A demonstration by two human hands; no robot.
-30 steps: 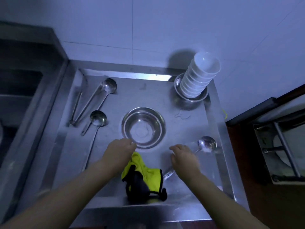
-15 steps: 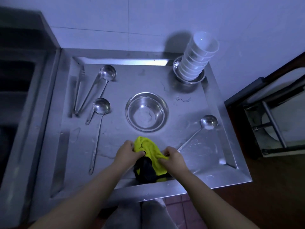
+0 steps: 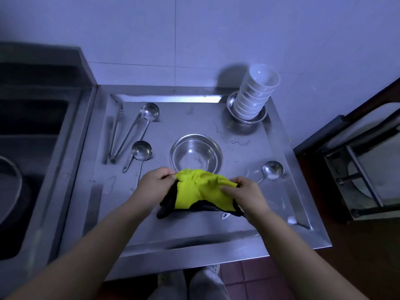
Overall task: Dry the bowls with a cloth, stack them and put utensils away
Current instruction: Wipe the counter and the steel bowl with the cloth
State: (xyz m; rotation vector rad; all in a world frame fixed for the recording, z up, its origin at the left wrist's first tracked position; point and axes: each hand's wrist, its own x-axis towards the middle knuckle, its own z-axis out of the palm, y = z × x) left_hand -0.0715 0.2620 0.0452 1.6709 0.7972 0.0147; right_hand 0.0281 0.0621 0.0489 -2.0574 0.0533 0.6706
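Your left hand (image 3: 157, 184) and right hand (image 3: 245, 194) each pinch an edge of the yellow-and-black cloth (image 3: 198, 194), pulling it open just in front of the steel bowl (image 3: 195, 154), likely to get a flat face for wiping. Wet steel surface (image 3: 194, 228): white bowls (image 3: 254, 96) stacked at back right, ladles (image 3: 140, 151) left. Dim tiled room.

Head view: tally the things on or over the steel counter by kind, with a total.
Ladles: 3
Tongs: 1
Steel bowls: 2
Stack of white bowls: 1, bowls inside too close to count
Cloth: 1, gripped by left hand and right hand
Total: 8
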